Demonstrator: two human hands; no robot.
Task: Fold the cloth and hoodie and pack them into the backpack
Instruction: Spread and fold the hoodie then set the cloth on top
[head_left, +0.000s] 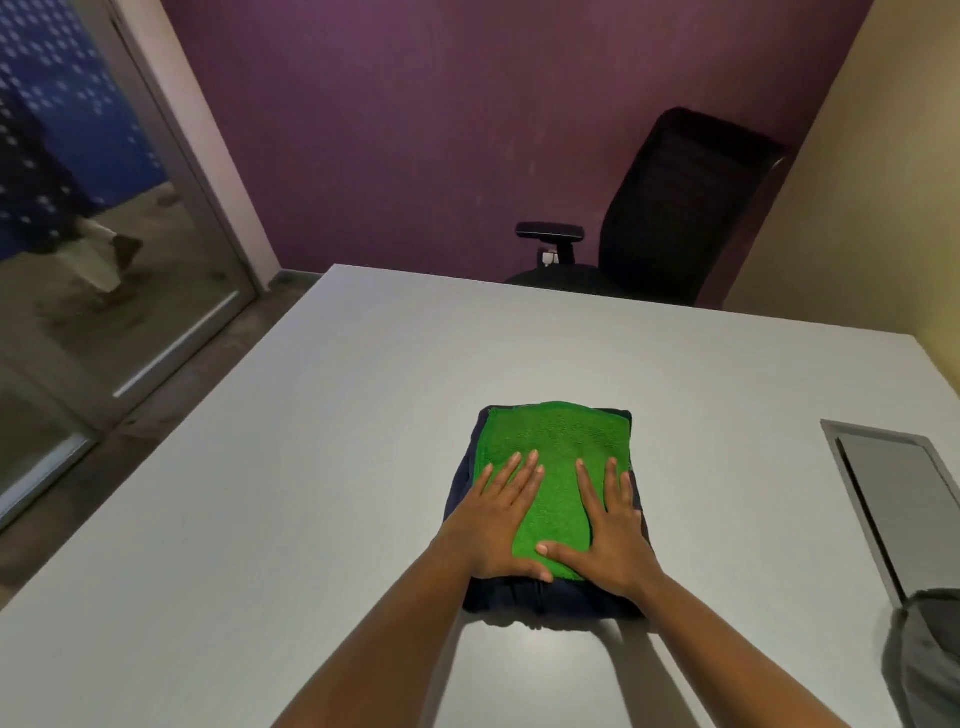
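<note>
— Green terry is what lies under both palms: the left hand (497, 519) and the right hand (605, 530) are laid flat on the cloth (558, 457), fingers straight and slightly spread, nothing pinched or curled round. Thumbs nearly meet at the near edge.

— And what is beneath the cloth?

— The dark folded hoodie (545, 597), seen as a border on every side; the cloth is stacked squarely on it, and the stack rests on the white table (311, 493), in front of the person.

— Which way is the stack's long axis judged to run?

— Away from the body, roughly in line with the forearms. The short sides are thus near and far, the long sides left and right, one under each hand.

— And the backpack?

— A grey mass (930, 654) at the near right edge is possibly it; that cannot be confirmed. If so, the stack lies to its left, and the right hand is nearer to it.
</note>
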